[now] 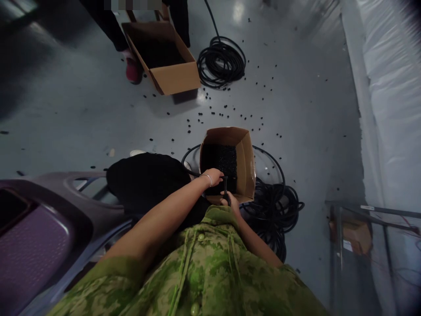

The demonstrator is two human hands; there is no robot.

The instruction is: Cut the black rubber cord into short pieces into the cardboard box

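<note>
An open cardboard box (247, 163) full of small black pieces stands on the floor right in front of me. My left hand (215, 176) is closed around a black hose (197, 174) at the box's near rim. My right hand (232, 202) sits just below it, closed on a short black tool or hose end (226, 188) that points up toward the left hand. A silver bracelet (207, 177) circles my left wrist. Coils of black hose (276, 206) lie on the floor to the right of the box.
A second open cardboard box (171, 74) stands farther off, with another person's dark legs and a red shoe (132, 70) beside it. Another hose coil (221, 61) lies near it. Small black bits dot the grey floor. A purple plastic chair (39, 228) is at my left, a white wrapped wall at right.
</note>
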